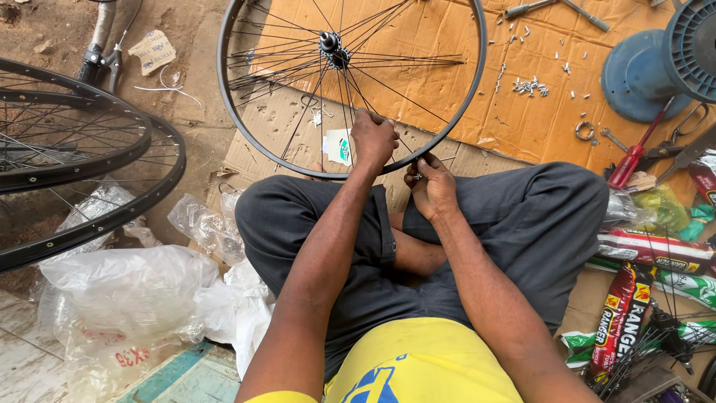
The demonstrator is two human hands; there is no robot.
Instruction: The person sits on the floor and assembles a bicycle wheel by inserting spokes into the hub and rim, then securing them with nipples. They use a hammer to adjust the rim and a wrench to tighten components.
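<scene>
Two hands at the near edge of the wheel rim [257,138]: left hand [373,139] gripping a spoke [356,93], right hand [431,186] pinching a nipple; best turned gently.

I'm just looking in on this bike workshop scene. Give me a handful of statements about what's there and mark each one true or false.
1. Both hands are at the near edge of the wheel rim. True: the left hand grips the rim and spokes, and the right hand is at the rim beside it.
2. The wheel lies over a sheet of cardboard. True.
3. A tyre is fitted on the wheel. False: the rim is bare, with only spokes and the hub.
4. The red-handled screwdriver is in the right hand. False: it lies on the ground, to the right.
5. Two more wheels lie to the left. True.
</scene>
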